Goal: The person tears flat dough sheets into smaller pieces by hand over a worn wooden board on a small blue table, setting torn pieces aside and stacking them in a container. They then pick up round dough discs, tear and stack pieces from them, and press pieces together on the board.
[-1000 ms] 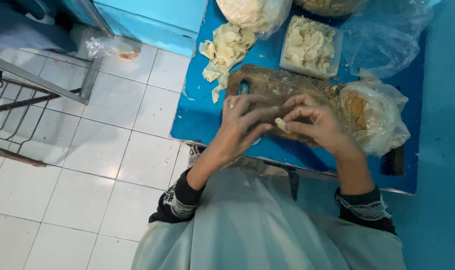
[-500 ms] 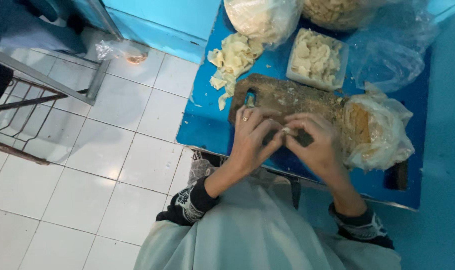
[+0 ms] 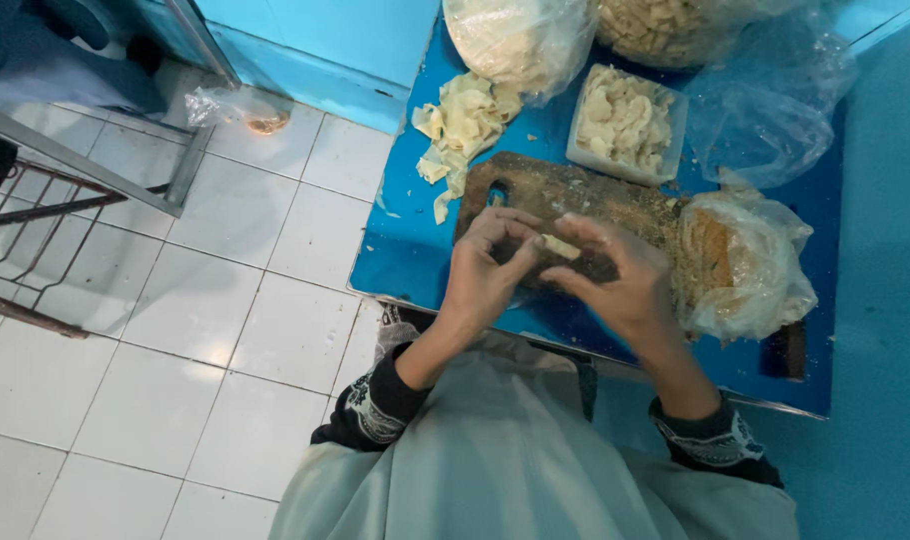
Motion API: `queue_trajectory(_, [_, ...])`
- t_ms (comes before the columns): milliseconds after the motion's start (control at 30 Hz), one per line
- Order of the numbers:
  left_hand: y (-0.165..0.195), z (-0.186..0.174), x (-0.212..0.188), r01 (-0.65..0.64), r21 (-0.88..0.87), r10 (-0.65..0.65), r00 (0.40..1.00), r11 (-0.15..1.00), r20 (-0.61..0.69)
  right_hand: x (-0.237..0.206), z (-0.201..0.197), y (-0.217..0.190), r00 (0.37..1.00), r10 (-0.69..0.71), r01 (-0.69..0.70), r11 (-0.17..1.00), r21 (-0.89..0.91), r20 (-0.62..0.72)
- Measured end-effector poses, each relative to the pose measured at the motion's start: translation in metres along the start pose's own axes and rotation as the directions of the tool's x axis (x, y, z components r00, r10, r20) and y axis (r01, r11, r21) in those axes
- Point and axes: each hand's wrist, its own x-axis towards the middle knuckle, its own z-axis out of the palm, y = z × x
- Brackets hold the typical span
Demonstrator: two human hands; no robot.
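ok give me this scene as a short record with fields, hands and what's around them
left hand: fingers pinching one end of a small pale dough piece
right hand: fingers on the other end of the same piece
under the hands: brown wooden board, dusted with crumbs
surface: blue table
left of board: pile of pale strips
behind board: white tray of pale pieces
right of board: clear bag of crumbs
floor: white tiles
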Motion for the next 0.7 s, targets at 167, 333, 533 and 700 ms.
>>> queue_trajectory(167, [-0.007, 0.0, 0.002, 0.054, -0.092, -0.05, 0.998, 0.994, 0.047, -0.003, 0.005, 0.006, 0.992, -0.116, 0.107, 0.981, -0.162, -0.05])
queue_trajectory(333, [-0.006, 0.0, 0.004, 0.053, -0.091, -0.05, 0.998, 0.994, 0.032, 0.002, 0.011, 0.004, 0.987, -0.149, 0.14, 0.98, -0.141, -0.055])
queue_trajectory(533, [0.008, -0.008, 0.005, -0.101, 0.137, 0.097, 0.995, 0.985, 0.037, 0.034, -0.026, 0.006, 0.957, 0.211, -0.269, 0.901, 0.34, 0.199])
queue_trajectory(700, [0.014, -0.025, -0.003, -0.365, 0.531, 0.215, 0.921, 0.765, 0.324, 0.086, -0.094, 0.057, 0.983, -0.012, 0.075, 0.938, 0.337, -0.185])
